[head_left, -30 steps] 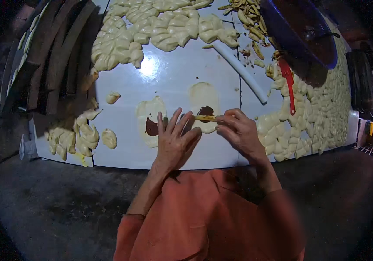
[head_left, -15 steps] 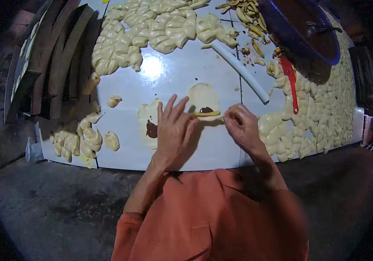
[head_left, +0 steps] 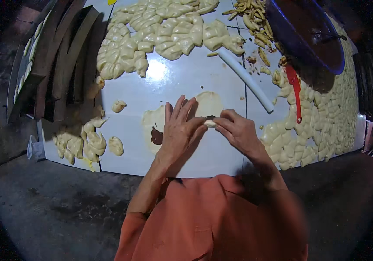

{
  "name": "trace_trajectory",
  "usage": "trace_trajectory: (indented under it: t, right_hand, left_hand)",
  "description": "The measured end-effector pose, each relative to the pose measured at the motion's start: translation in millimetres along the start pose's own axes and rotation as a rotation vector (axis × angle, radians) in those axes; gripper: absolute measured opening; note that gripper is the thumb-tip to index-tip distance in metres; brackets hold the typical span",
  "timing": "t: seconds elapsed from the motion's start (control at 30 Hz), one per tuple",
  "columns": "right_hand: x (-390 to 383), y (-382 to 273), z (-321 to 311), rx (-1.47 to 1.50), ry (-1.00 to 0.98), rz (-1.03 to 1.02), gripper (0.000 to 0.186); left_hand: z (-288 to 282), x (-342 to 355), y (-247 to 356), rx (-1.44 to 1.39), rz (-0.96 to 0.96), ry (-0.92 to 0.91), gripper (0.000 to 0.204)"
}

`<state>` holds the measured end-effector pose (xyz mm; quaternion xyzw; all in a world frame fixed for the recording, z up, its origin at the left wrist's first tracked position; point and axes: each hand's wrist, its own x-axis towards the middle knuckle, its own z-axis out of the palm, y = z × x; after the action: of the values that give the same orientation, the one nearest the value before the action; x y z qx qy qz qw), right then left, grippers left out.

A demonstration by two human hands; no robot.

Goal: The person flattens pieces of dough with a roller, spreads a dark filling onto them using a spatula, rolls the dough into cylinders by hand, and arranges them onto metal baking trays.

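Note:
A thin sheet of pale dough [head_left: 209, 103] lies on the white table in front of me, its near edge folded up over a dark brown filling. My left hand [head_left: 178, 130] pinches the left end of that fold with thumb and forefinger, while its other fingers are spread. At the right end, my right hand [head_left: 240, 132] has its thumb and fingers closed on the fold. The banana piece inside is now covered. Partly under my left hand lies a second dough sheet [head_left: 151, 118], with a dab of brown filling [head_left: 156, 136] on it.
Many dough lumps [head_left: 169, 37] cover the far side and the right. A white rolling rod [head_left: 245, 80] lies beyond my right hand, near banana pieces [head_left: 256, 26], a red spatula [head_left: 296, 93] and a blue tub [head_left: 342, 65] of brown filling. Dark trays [head_left: 67, 65] stand at left.
My right hand has moved left to the dough's near edge. That edge is now folded over the banana piece, which was in plain sight before. My left thumb and forefinger have come onto the fold.

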<state>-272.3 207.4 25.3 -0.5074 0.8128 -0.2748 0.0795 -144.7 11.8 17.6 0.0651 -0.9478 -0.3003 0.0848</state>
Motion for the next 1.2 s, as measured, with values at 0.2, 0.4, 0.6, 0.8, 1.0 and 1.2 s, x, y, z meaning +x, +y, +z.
trace_trajectory:
  t: [0.2, 0.4, 0.6, 0.8, 1.0, 1.2]
  right_hand:
    - [15, -4, -6, 0.187, -0.079, 0.368, 0.017]
    - [-1, 7, 3, 0.104, 0.05, 0.166, 0.022]
    - [-1, 9, -2, -0.076, -0.122, -0.045, 0.026]
    - [11, 20, -1, 0.001, -0.099, 0.05, 0.021]
    - [14, 13, 7, 0.053, 0.206, 0.078, 0.017]
    - [13, 15, 1, -0.06, -0.013, -0.049, 0.02]
  left_hand:
    - [3, 6, 6, 0.056, -0.098, 0.014, 0.023]
    - [-6, 2, 9, 0.035, -0.043, 0.076, 0.025]
    - [-15, 0, 1, 0.046, 0.051, -0.01, 0.025]
    - [-12, 15, -1, 0.068, 0.083, -0.011, 0.012]
    - [-1, 7, -9, -0.018, -0.016, 0.12, 0.018]
    - [-16, 12, 0, 0.005, 0.082, 0.011, 0.022]
